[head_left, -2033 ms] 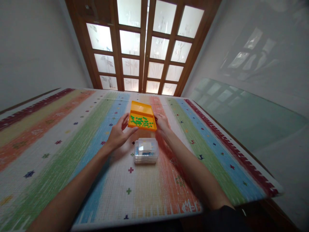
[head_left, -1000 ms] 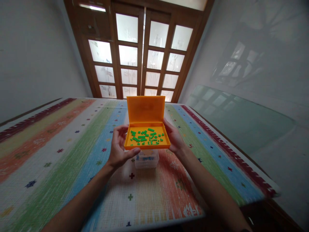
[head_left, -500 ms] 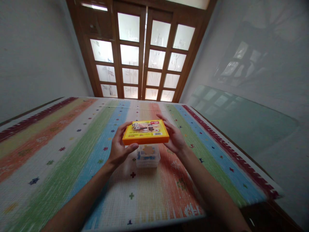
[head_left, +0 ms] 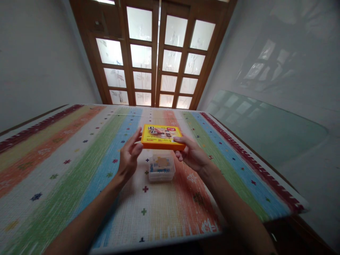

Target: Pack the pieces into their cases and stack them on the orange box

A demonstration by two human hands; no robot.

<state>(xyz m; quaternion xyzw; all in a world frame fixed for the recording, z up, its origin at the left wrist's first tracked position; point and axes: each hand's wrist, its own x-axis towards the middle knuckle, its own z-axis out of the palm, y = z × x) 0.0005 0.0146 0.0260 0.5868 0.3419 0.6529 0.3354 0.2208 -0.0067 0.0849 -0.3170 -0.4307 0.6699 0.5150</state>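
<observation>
Since half a second ago, the flat orange plastic box [head_left: 162,136] has stayed shut but sits slightly lower and farther from the camera, and the left hand has let go of its left end.

That left hand [head_left: 129,157] is now open, fingers spread and slightly curled, fingertips just beside the box's left end; whether they touch it cannot be told. The box itself is held level above the striped, many-coloured counter [head_left: 66,170], over its middle, well away from every edge. Its long axis runs left to right, lid facing up, front wall toward the camera. A yellow label covers the lid, with dark characters at its left and a small red patch near the top; none of it can be read. Directly below the box, a small clear plastic container [head_left: 162,168] with blue pieces inside rests on the counter. The right hand [head_left: 191,154] is partly closed on the box's right end, thumb across the lid's front right corner, fingers underneath.
</observation>
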